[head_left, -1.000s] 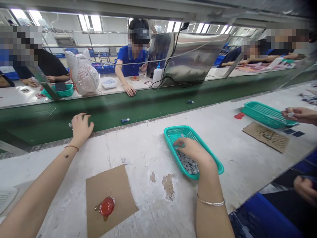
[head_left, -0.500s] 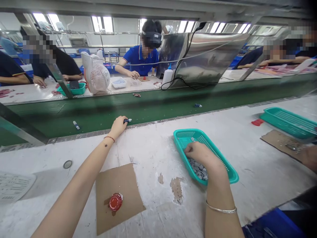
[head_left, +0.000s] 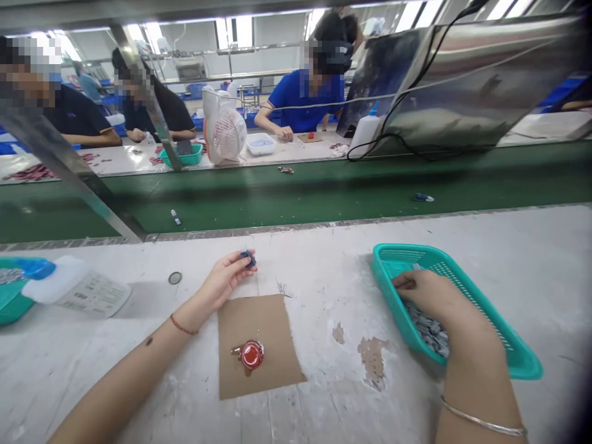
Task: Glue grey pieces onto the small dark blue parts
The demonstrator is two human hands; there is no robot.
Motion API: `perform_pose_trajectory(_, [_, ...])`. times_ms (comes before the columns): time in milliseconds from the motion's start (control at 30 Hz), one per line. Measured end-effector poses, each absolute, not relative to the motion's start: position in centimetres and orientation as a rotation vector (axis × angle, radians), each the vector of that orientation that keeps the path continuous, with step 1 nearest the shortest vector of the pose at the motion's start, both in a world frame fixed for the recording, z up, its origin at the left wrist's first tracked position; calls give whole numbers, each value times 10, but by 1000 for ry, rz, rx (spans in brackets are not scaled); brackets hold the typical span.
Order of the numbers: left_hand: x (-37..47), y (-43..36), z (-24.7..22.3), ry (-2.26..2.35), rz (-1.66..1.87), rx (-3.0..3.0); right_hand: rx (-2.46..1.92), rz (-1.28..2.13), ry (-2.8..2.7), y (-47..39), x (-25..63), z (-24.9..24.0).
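Observation:
My left hand (head_left: 230, 279) is above the white worktop, beyond the cardboard square, its fingers pinching a small dark blue piece (head_left: 248, 259). My right hand (head_left: 428, 293) reaches into a green plastic basket (head_left: 502, 330) holding many small flat grey pieces (head_left: 428, 333). Its thumb and fingertips are curled together over those pieces, and whatever lies between them is hidden. Between my hands, a brown cardboard square (head_left: 271, 320) lies flat on the table. On it rests a small round red cap-like item (head_left: 252, 354) with a glossy wet look.
A white bottle with a blue cap (head_left: 87, 290) lies at the left beside another green basket (head_left: 12, 293). Near it is a small round metal cap (head_left: 174, 278). A green conveyor belt (head_left: 300, 197) with a few small pieces runs behind. Co-workers sit across it.
My left hand has drawn back from the belt's edge over the worktop, still holding the small dark blue piece. My right hand stays in the basket. The view has swung left.

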State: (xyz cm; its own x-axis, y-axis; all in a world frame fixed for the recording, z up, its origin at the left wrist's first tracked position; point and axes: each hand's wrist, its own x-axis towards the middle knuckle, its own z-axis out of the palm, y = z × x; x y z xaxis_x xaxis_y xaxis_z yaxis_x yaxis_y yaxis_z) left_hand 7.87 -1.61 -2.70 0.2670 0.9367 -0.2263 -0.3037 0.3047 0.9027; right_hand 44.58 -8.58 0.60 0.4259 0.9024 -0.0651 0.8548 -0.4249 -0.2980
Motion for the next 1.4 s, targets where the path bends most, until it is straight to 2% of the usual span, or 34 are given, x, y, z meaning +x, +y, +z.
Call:
perform_pose_trajectory(100, [59,-45,-29,952,965,856,-2511,466,-1520,-85,445,11])
perform_pose_trajectory(200, [43,-67,-32,1008,998,877,-2445,353,-1400,-88,437,20])
perform_pose_trajectory(333, [34,-87,-41,1001,1077,894,-1976,206,-1414,-96,393,31])
perform_pose_trajectory(533, [34,-100,-49,979,1125,958,-1327,805,-2128,-103,287,9])
perform_pose_trajectory(600, [33,-100,-50,957,1131,991,-1289,910,-2233,-105,266,-4])
perform_pose_trajectory(733, [32,-99,-53,946,1130,1001,-1329,916,-2336,-107,254,-18])
perform_pose_trajectory(1133, [33,-98,-56,971,1086,1021,-1383,786,-2400,-108,258,-15])
perform_pose_trajectory(1400, [34,-100,-59,945,1065,1071,-1063,807,-2354,-125,248,-8])
